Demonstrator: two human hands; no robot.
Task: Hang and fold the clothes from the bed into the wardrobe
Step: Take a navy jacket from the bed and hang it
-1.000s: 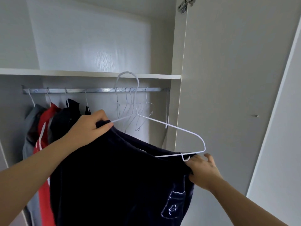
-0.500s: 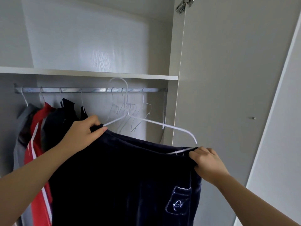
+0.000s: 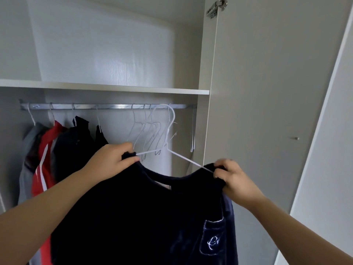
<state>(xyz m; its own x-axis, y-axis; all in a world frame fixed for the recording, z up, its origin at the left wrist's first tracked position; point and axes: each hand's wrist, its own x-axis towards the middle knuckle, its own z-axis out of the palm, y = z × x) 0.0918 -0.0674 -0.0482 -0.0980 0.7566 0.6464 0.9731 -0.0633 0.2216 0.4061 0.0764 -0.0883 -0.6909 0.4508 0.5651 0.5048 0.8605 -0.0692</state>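
Hanging navy top (image 3: 152, 217): left hand (image 3: 112, 161), right hand (image 3: 236, 180) pinch its shoulders on hanger (image 3: 191, 160); next, seat hook on mid-frame rail (image 3: 114, 106).

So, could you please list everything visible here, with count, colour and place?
navy top: one, dark navy, on the held hanger, in front
held hanger: one, white wire, hook up near the rail
rail: one, silver, under the shelf
shelf: one, white, across the wardrobe
hung clothes: four, grey, red with white stripes, two dark, left end of the rail
empty hangers: several, white wire, right half of the rail
door: one, pale grey, open on the right
left hand: grips the top's left shoulder
right hand: pinches the top's right shoulder
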